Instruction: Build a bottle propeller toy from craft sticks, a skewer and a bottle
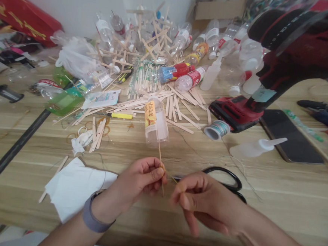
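Note:
My left hand (146, 176), with a grey band on its wrist, pinches a thin wooden stick (160, 152) near its lower end. The stick's upper part overlaps a clear bottle with a yellow label (156, 122). A thin yellowish band (173, 179) stretches from the stick at my left fingertips to my right hand (195, 200). The thumb and index finger of my right hand are closed on the band, and its other fingers hang loose. Black-handled scissors (227, 180) lie partly hidden behind my right hand.
A red and black power tool (240, 111) stands at the right, near a thread spool (216, 129), a squeeze bottle (254, 148) and a phone (292, 137). Flat wooden sticks (179, 101) and plastic bottles crowd the back. White paper (73, 188) lies at the left.

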`<state>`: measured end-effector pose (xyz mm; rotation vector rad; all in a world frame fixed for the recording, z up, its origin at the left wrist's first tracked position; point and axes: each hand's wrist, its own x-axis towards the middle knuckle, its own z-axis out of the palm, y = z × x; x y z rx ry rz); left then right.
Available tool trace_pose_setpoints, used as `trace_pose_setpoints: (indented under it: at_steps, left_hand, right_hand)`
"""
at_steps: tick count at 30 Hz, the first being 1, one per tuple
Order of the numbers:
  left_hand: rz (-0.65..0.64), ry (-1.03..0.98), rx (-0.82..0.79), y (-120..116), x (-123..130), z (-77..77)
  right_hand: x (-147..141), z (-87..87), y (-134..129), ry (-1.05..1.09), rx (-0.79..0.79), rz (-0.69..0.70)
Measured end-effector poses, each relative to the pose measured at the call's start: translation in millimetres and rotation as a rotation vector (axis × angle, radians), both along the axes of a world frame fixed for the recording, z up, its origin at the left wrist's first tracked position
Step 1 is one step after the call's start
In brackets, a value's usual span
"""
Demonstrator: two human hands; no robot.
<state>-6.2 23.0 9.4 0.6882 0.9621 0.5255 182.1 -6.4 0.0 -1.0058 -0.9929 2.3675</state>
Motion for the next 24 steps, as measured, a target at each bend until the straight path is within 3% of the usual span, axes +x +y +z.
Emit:
trace_pose_setpoints:
  at_steps: [4, 6, 8, 12, 15, 18, 24]
  left_hand:
    - [-0.026, 0.072, 0.02, -1.5, 1.7, 1.7]
    - [-0.029, 0.098, 0.029, -2.0, 2.4, 1.7]
    - [-0.033, 0.119, 0.044, -2.2, 2.9, 1.4]
    - [-0.056, 0.152, 0.074, -3.2, 3.6, 0.8]
    - [-0.042, 0.153, 0.076, -4.5, 4.4, 1.1]
    - [-0.019, 0.17, 0.082, -5.0, 5.2, 1.0]
    - [-0.077, 0.239, 0.162, -7.1, 3.8, -2.4]
  right_hand:
    - [4.9, 10.0, 8.1, -0.466, 0.6, -0.02]
    - [1.9, 10.8, 7.0, -0.553, 0.765, -0.014]
    - [-1.8, 8.9, 3.8, -0.561, 0.712, 0.016]
    - [-7.3, 1.2, -2.7, -0.43, 0.377, 0.008]
    - [-10.8, -2.0, -5.2, -0.319, 0.235, -0.018]
    - [-14.6, -1.0, -6.8, -0.283, 0.137, -0.049]
    - [-18.2, 4.9, -8.7, -0.251, 0.088, -0.092]
